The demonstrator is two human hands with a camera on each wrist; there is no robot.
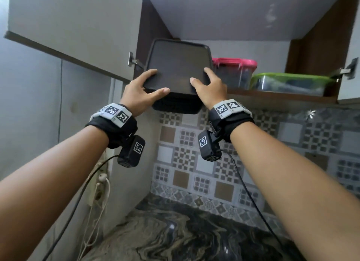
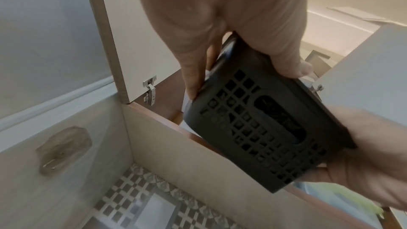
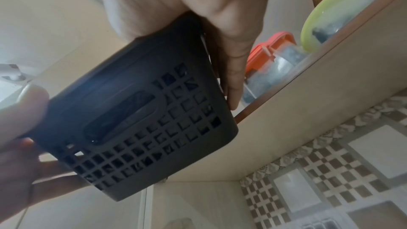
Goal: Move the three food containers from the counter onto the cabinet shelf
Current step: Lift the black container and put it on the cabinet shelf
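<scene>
Both arms raised — left hand (image 1: 143, 92), right hand (image 1: 209, 88) clasping

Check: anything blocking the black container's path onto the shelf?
Nothing visible. Both hands, left and right, hold the black container tilted at the shelf edge. The pink-lidded container stands just to its right, the green-lidded container further right.

Gripped by left hand (image 1: 140, 89) and right hand (image 1: 211, 86): dark lidded container (image 1: 175, 73), partway over shelf edge (image 1: 272, 97). At its 3 o'clock (on the shelf): pink-lidded container (image 1: 233, 71), then green-lidded container (image 1: 288, 83). Marbled tabletop (image 1: 165, 239) at 6 o'clock.
</scene>
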